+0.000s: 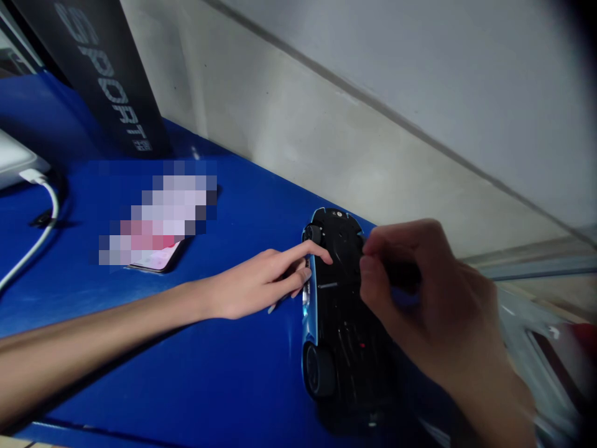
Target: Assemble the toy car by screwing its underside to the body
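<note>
A toy car [342,305] lies upside down on the blue table, its black underside and wheels facing up and a light blue body edge showing on the left. My left hand [275,277] grips the car's left side, index finger on the underside and thumb against the body. Over the car's right side is my right hand [420,292], thumb and index finger pinched close together near the front wheel. Whatever lies between those fingertips is hidden or too small to name.
A phone [161,255], partly pixelated, lies on the blue table [224,379]. Behind it stands a dark box [107,81] marked SPORT. A white device [18,162] with a cable is at the left. A pale wall borders the table's back; a transparent object [527,323] sits at right.
</note>
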A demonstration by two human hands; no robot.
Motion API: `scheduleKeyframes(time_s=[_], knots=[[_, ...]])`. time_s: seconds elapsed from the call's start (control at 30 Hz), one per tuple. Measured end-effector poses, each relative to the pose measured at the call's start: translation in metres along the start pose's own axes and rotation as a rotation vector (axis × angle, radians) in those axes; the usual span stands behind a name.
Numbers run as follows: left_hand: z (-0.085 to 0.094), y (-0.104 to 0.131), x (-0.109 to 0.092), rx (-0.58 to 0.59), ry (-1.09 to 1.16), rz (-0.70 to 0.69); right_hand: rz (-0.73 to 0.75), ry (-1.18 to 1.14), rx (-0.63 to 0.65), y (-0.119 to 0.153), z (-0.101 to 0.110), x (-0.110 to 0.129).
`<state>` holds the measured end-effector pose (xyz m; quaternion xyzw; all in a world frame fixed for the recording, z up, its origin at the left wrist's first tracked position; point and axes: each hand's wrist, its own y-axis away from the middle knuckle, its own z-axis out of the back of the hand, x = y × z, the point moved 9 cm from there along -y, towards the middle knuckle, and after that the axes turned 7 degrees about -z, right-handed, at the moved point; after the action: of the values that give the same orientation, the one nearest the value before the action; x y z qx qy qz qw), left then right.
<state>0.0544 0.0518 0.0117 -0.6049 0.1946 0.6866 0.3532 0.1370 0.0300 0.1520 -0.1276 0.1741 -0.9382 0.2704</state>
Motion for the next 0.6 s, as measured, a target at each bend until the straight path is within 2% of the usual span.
scheduleKeyframes(time_s=[0.2,0.5,0.6], knots=[[-0.0005,-0.0005,0.0004,0.008,0.003,-0.004,-0.047,0.017,0.019,0.0024,-0.006,-0.0058],[0.0,0.0002,0.0008,0.001,-0.007,0.01,-0.026,-0.009,0.081,0.0036,-0.0089,-0.0076],[-0.0003,0.0002,0.0008,0.002,-0.004,0.007,-0.03,0.018,0.065,0.0037,-0.0073,-0.0082]])
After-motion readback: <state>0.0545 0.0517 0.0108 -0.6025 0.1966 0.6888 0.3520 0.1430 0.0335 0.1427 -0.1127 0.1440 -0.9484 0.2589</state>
